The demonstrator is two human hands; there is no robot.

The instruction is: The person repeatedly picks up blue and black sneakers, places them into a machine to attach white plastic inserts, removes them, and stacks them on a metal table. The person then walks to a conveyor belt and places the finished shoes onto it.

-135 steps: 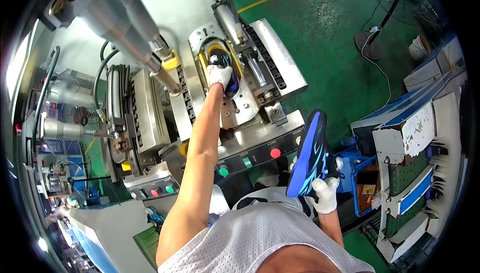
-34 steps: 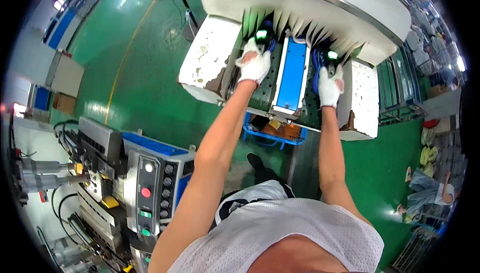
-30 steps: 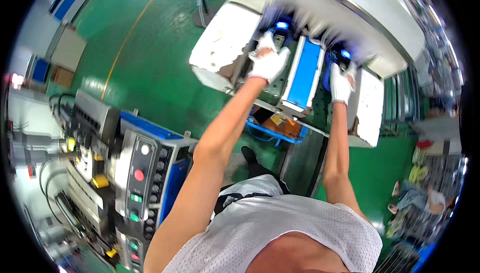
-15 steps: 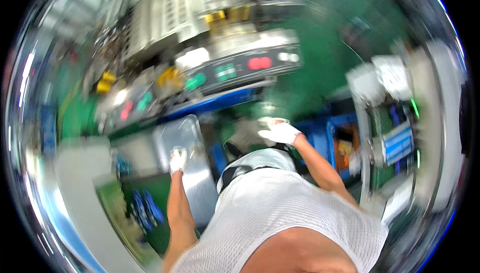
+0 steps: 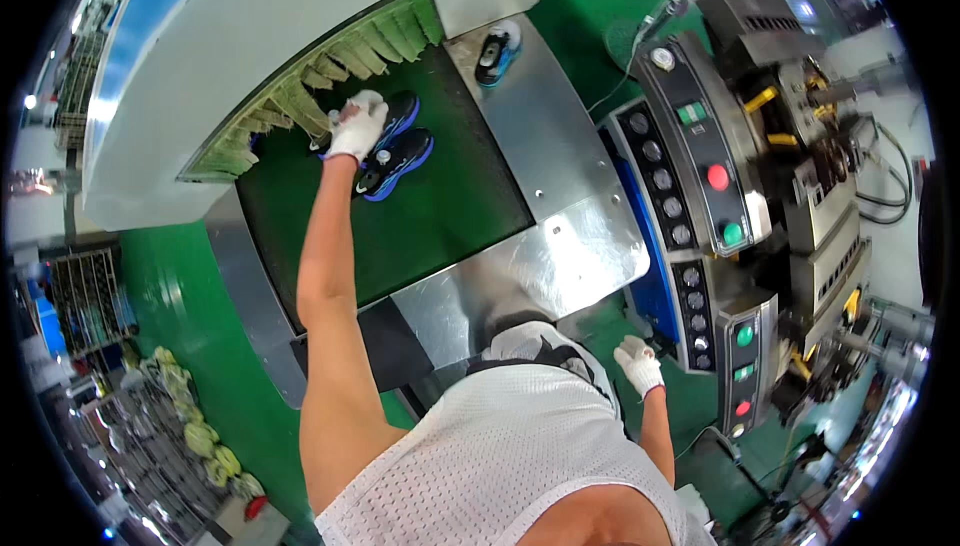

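My left hand [image 5: 357,126], in a white glove, reaches over a green conveyor belt [image 5: 440,211]. Its fingers are curled on a dark shoe [image 5: 319,145], mostly hidden under the glove. Just right of it lies a black shoe [image 5: 398,162] with a blue-purple sole. A second such shoe [image 5: 404,111] sits behind, partly covered by my hand. Low beside the machine with round dials, my gloved right hand [image 5: 638,364] hangs with loosely bent fingers and nothing visible in them.
A fringed green curtain [image 5: 310,86] hangs across the opening of a pale machine housing [image 5: 270,26]. On the metal ledge [image 5: 540,126] stands another blue-black shoe [image 5: 497,52]. A control panel [image 5: 700,136] with red and green buttons stands at right. Racks [image 5: 85,291] are at far left.
My view has swung left, from the button machine to the conveyor. My left hand has moved from beside the metal ledge onto a shoe; my right hand now hangs lower, beside the button machine.
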